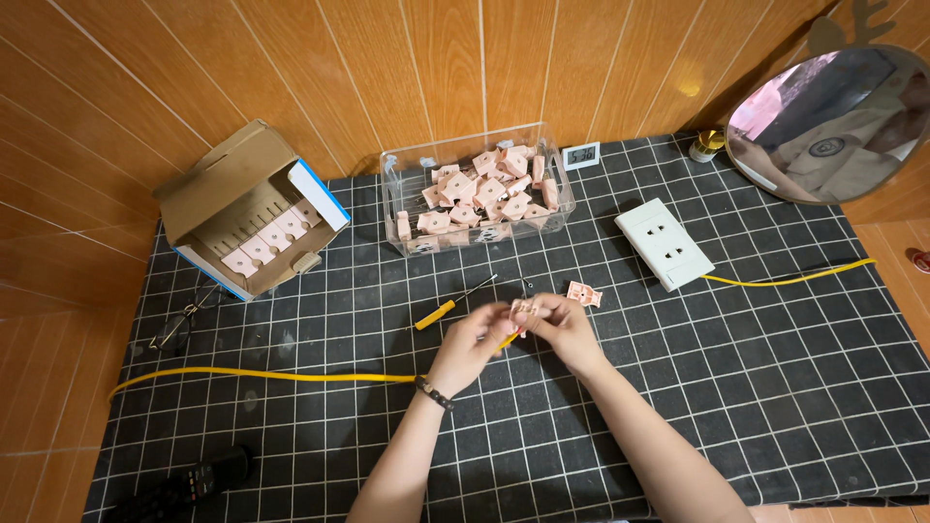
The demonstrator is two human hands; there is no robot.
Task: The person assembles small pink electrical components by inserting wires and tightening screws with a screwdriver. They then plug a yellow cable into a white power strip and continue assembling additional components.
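My left hand [472, 341] and my right hand [565, 329] meet over the middle of the black grid mat [775, 387]. Together they pinch a small pink plastic part [524, 311], and the end of a yellow cable [262, 375] runs up into it from the left. Just right of my fingers, a second pink part [584, 294] lies on the mat. A screwdriver with a yellow handle [448, 306] rests close to my left hand, pointing toward the back right.
A clear bin [477, 199] of several pink parts stands at the back. An open cardboard box [248, 210] holds more at back left. White socket plate [664, 243] with yellow wire at right. Round mirror [828, 124], small clock [582, 154], pliers [184, 320], black device [184, 484].
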